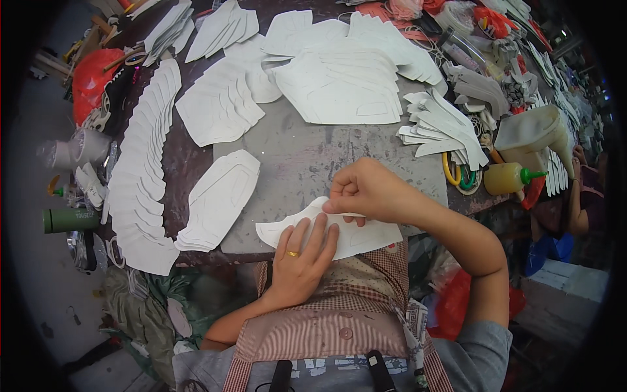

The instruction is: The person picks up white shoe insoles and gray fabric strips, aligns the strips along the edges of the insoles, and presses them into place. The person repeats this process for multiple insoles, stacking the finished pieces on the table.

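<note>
White piece [368, 240] pressed by left hand [300, 262], fingers spread; 12-o'clock edge [315, 206] pinched by right hand [360, 189]. Probably light, bendable, easily creased; best held by rim.

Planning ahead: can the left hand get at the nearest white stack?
Probably yes: the left hand rests on a white piece, but nothing tall stands between it and that oblong stack.

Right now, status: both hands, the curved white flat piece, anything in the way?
Left hand laid on the curved white flat piece. Right hand, curled, at its upper edge. Only hands cover it; elongated white stack lies apart, to the left.
</note>
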A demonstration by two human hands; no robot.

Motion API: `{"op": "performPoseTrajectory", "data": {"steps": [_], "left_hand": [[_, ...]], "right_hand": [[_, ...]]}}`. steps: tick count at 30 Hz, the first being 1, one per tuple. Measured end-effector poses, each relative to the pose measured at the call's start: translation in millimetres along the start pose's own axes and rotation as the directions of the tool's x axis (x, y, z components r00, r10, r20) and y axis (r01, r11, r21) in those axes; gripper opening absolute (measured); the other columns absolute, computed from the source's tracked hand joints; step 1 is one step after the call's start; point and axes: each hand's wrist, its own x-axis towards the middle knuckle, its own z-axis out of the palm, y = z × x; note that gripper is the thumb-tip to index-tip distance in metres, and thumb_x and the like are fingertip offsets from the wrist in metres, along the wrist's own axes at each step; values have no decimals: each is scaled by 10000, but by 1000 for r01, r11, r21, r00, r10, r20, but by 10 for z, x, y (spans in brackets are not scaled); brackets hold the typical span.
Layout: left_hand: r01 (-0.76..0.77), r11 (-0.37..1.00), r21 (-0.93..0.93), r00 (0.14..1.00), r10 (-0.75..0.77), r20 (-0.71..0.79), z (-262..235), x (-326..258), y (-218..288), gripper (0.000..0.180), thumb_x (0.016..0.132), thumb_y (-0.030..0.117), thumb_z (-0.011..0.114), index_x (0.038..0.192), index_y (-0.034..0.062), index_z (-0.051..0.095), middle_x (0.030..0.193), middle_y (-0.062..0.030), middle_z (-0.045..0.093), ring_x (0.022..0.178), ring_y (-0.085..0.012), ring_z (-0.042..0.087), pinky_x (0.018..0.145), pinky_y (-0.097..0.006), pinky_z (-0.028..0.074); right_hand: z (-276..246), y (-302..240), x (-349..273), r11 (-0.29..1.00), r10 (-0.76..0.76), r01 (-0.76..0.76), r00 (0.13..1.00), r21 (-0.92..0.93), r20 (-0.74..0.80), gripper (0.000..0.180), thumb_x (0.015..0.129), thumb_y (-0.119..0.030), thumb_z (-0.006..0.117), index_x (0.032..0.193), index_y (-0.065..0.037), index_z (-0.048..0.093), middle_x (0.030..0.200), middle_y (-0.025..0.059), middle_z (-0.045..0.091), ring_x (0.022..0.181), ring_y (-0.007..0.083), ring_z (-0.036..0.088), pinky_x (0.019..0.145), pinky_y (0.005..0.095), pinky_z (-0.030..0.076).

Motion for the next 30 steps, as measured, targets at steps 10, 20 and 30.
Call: {"op": "performPoseTrajectory", "data": {"steps": [10, 20, 30], "left_hand": [[130, 976, -175, 981, -152, -119, 67, -7, 36, 485, 819, 157, 617, 1296, 77, 641, 1314, -191, 565, 1178, -312, 524, 952, -422, 473], [125, 990, -67, 988, -130, -84, 151, -36, 31, 560, 803, 388, 705, 1288, 130, 600, 1464, -174, 497, 1187, -280, 501, 1000, -396, 435], [200, 980, -3, 979, -199, -48, 142, -22, 88, 377, 918, 292, 558, 1284, 203, 565, 1464, -100, 538, 1210, -205, 493, 1056, -328, 374]], "right_hand": [[23, -9, -44, 995, 17, -10, 998, 104, -68, 204, 919, -164, 709, 863, 32, 710, 645, 25, 652, 476, 56, 546, 430, 222, 425], [46, 131, 75, 991, 116, -111, 991, 70, -65, 217, 926, -151, 699, 823, 40, 702, 639, 42, 664, 462, 60, 549, 420, 225, 413], [47, 157, 94, 991, 119, -115, 991, 70, -57, 211, 923, -138, 697, 817, 44, 696, 629, 52, 661, 460, 73, 568, 412, 228, 407]]}}
